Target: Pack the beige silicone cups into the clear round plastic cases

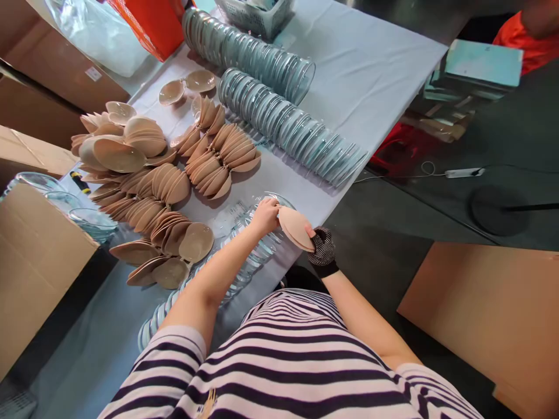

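Observation:
In my gloved right hand (322, 247) are two beige stick-on bra cups (295, 227), laid one against the other, with my thumb on top. My bare left hand (267, 216) pinches their far end; the fingertips partly hide that spot. Both hands are above the table's near edge. Under my left arm runs a row of clear plastic shells (248, 256), nested together. Farther left lie several stacks of joined beige bra cups (222, 154), some with their glossy inner side (196, 242) facing up.
Two long rows of nested clear shells (292, 128) cross the white table (375, 52). At the back are a grey basket (257, 17) and a red bag (151, 26). Cardboard boxes stand left (39, 256) and right (484, 308). A cable with a white plug strip (465, 173) lies on the floor.

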`<state>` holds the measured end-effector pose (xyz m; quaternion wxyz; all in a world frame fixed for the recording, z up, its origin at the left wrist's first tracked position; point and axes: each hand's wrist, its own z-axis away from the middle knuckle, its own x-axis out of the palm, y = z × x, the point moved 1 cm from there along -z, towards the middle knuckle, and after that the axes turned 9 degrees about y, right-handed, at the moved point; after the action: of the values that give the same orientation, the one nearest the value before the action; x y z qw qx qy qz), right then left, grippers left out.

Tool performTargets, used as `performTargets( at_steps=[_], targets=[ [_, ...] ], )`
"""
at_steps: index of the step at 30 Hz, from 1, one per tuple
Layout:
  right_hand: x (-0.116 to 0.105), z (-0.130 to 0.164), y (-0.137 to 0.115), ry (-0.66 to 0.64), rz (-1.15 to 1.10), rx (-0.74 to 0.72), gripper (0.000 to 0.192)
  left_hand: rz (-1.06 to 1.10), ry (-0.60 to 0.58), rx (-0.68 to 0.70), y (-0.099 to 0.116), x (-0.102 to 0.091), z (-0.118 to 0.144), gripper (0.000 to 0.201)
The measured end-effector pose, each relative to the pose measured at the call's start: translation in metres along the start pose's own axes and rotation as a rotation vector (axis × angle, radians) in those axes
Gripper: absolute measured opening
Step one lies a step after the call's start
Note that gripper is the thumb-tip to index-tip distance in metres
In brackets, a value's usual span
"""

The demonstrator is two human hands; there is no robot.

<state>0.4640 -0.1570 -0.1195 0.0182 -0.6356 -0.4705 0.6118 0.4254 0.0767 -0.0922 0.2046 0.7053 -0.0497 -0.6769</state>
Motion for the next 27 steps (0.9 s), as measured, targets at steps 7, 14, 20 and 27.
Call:
performTargets(
  at_steps=[7, 14, 20, 27],
  targets=[
    [-0.007, -0.006, -0.009, -0.127, 0.167, 0.055, 0.050, 0.124, 0.137, 0.019, 0.000, 0.003, 0.010, 0.017],
    [-0.033, -0.056, -0.037, -0.382, 0.344, 0.058, 0.048, 0.129, 0.039, -0.426, 0.000, -0.002, 0.006, 0.112],
    [-0.023, -0.089, -0.069, -0.537, 0.407, -0.011, 0.055, 0.169, -0.039, -0.405, -0.004, -0.007, 0.004, 0.122],
    [0.007, -0.070, -0.052, -0.424, 0.317, -0.002, 0.043, 0.241, 0.023, -0.412, -0.005, -0.004, 0.008, 0.130]
  ],
)
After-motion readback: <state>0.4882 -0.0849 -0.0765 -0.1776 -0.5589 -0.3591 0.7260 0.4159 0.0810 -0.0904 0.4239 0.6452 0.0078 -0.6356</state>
